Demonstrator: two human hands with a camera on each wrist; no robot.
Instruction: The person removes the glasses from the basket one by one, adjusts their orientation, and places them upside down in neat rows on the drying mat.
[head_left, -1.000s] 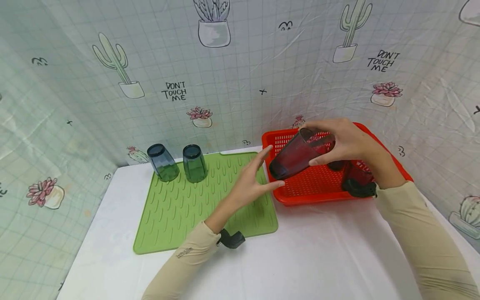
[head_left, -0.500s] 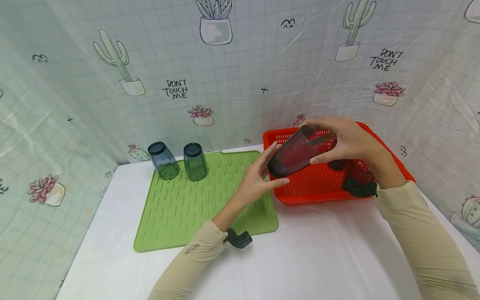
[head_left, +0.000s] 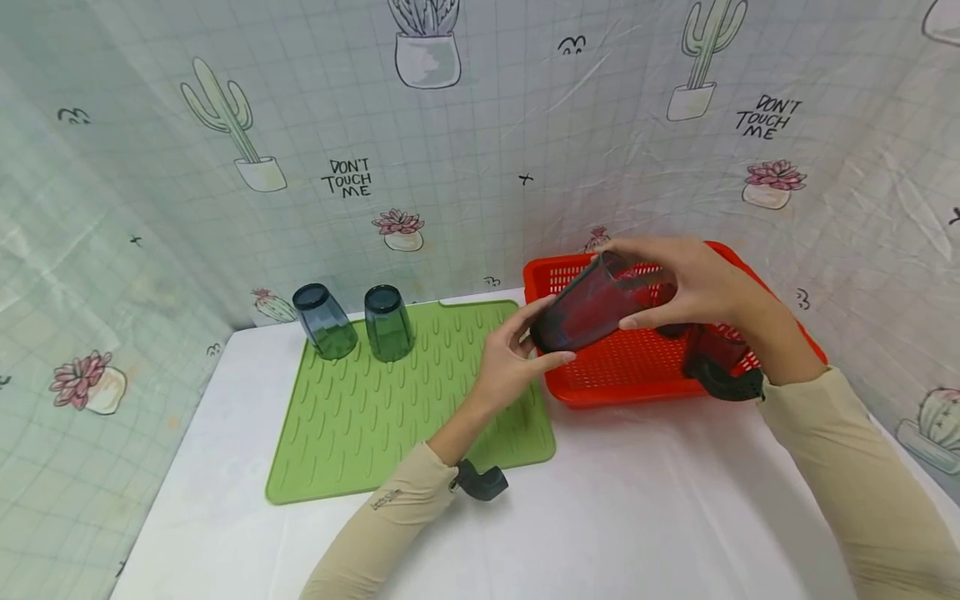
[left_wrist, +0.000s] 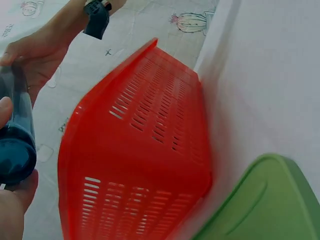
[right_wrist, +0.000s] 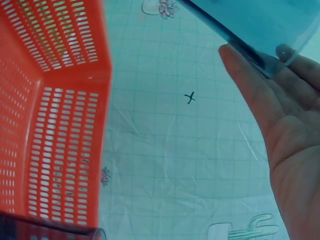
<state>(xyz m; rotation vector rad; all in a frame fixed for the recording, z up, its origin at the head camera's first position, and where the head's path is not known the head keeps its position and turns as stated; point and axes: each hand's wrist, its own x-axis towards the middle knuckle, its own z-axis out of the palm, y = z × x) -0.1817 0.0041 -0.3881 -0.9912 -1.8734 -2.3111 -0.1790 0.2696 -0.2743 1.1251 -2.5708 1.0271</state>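
Note:
Over the left part of the red basket (head_left: 600, 396), both hands hold a tinted clear glass (head_left: 581, 310), tilted, with its thick dark base down toward the left. My right hand (head_left: 705, 279) grips it around the rim end, thumb on the near side. At the base end, my left hand (head_left: 504, 362) has its fingers and thumb on opposite sides of the glass. The left wrist view shows the base of the glass (left_wrist: 15, 155) between thumb and fingers. In the right wrist view the glass (right_wrist: 260, 25) appears bluish above the right hand (right_wrist: 300, 135).
Two similar glasses, one (head_left: 324, 323) leaning and another (head_left: 389, 325) beside it, stand base up at the back of the green ridged mat (head_left: 360, 425). Another glass (head_left: 708, 348) lies in the basket, partly hidden by the right wrist. A printed cloth (head_left: 465, 167) hangs behind.
My left hand has moved up and to the right and closed around the base of the glass. The right hand stays nearly in place, still holding the rim end.

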